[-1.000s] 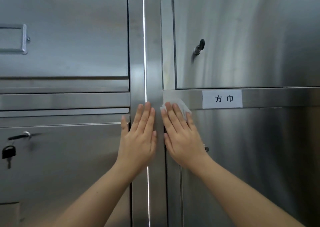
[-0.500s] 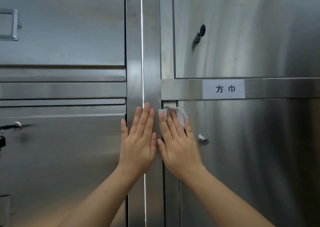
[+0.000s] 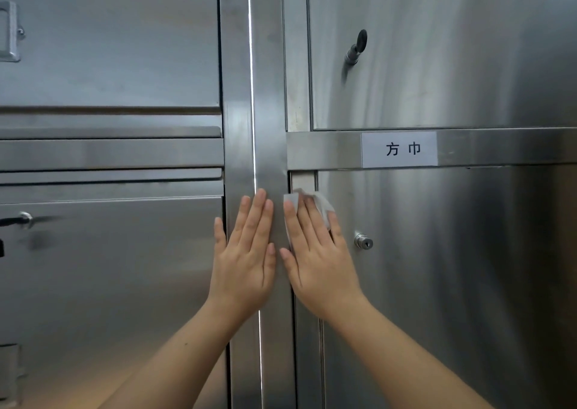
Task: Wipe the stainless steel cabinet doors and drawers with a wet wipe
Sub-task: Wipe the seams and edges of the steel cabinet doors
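The right hand [image 3: 318,261] is pressing the wet wipe [image 3: 323,205] flat against the steel, its fingers straight and close together and pinching nothing, with the white sheet showing above the fingertips and beside the little finger. The wipe is lying at the top left corner of the lower right door [image 3: 452,283], overlapping the narrow frame strip [image 3: 304,180] along that door's left edge, just under the horizontal rail [image 3: 324,150] bearing the label [image 3: 399,149]. The left hand [image 3: 246,258] is resting flat on the vertical post [image 3: 268,96], fingers straight, just left of the right hand and apart from the wipe, so the right hand is doing the wiping. The bulk of the door is stretching right and downward from the wipe, its edge running vertically, so the next stroke is probably heading down or rightward. The lock [image 3: 363,241] is sitting just right of the little finger and is likely calling for a detour, while the rail is closing off room above
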